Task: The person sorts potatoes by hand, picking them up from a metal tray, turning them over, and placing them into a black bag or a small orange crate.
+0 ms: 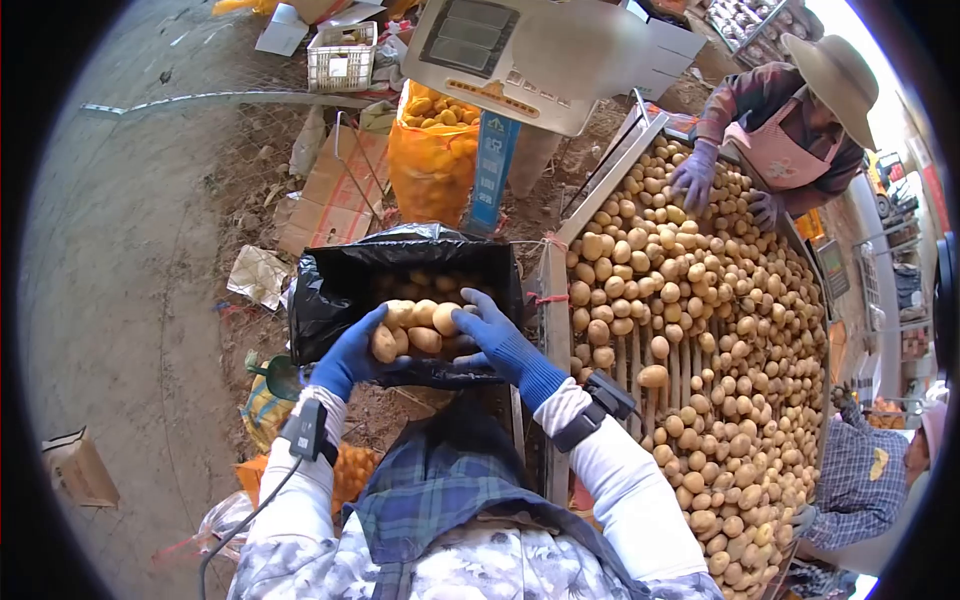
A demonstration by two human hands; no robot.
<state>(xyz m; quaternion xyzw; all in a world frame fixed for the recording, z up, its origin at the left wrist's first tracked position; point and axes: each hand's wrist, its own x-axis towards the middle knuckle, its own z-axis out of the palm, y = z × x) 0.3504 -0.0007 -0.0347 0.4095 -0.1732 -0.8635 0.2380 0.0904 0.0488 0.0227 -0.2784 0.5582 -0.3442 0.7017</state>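
Several potatoes are cupped between my two blue-gloved hands, above a box lined with a black plastic bag. My left hand presses against the left end of the bunch, its fingers partly hidden. From the right, my right hand closes round the other end, fingers curved over a potato. Deeper in the shaded box lie more potatoes. To the right, a slatted sorting table bears a wide spread of potatoes.
A digital scale display overhangs the far side. Behind the box stands an orange mesh sack of potatoes. Across the table, a co-worker's purple-gloved hand touches potatoes; another person is at lower right. Flattened cardboard lies left.
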